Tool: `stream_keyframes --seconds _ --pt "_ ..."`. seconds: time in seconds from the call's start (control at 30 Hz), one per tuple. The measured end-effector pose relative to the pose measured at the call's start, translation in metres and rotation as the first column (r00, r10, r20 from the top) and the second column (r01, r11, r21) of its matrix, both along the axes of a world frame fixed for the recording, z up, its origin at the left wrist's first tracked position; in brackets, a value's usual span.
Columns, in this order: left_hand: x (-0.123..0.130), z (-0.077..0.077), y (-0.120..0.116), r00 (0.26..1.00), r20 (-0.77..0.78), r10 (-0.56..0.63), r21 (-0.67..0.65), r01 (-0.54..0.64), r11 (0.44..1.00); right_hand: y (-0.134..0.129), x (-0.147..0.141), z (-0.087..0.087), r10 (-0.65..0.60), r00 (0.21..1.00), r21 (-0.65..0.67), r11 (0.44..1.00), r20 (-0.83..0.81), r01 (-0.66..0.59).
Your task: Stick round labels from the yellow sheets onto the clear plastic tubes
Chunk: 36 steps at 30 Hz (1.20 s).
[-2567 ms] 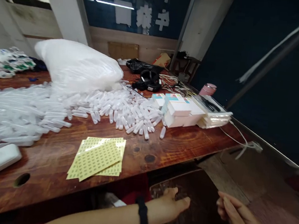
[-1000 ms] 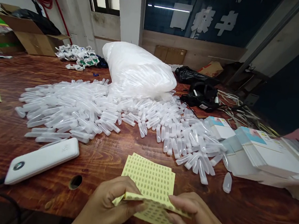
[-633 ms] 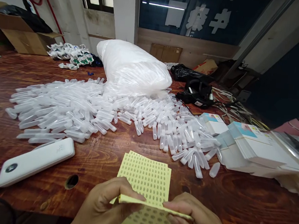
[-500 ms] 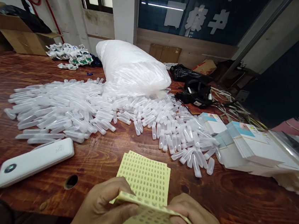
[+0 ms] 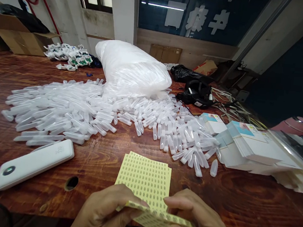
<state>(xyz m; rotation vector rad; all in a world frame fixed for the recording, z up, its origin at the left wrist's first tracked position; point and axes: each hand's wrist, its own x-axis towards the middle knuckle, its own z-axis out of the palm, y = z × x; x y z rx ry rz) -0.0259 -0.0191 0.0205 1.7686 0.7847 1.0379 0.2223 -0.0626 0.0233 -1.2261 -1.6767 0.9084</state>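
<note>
Between my two hands is a bent yellow sticker sheet with rows of small dark printed labels. My left hand pinches its left end between thumb and fingers. At the right end, my right hand has its thumb beneath the sheet and its index finger near the upper edge. More yellow sheets of the same print lie flat on the table just beyond the hands. A wide heap of translucent plastic tubes spreads behind them.
A white power bank with a cable lies at left, near a round hole in the wooden table. A large white plastic bag sits behind the tubes. Stacked printed cards and a pink cup stand at right.
The right index finger has lifted and shifted left along the held sheet's upper edge. The sheet's lower part has tilted up. The whole view has shifted slightly.
</note>
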Motion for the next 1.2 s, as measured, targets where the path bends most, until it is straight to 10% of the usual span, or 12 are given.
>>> stream_keyframes --seconds 0.53,1.2 --pt "0.004 0.001 -0.005 0.994 -0.097 -0.051 0.125 0.063 0.99 0.009 -0.018 0.026 0.1 0.985 0.107 0.988 0.143 -0.116" --pt "0.001 -0.008 -0.01 0.987 -0.152 -0.053 0.025 0.058 0.998 0.014 -0.026 0.015 0.157 0.982 0.183 0.968 0.105 -0.175"
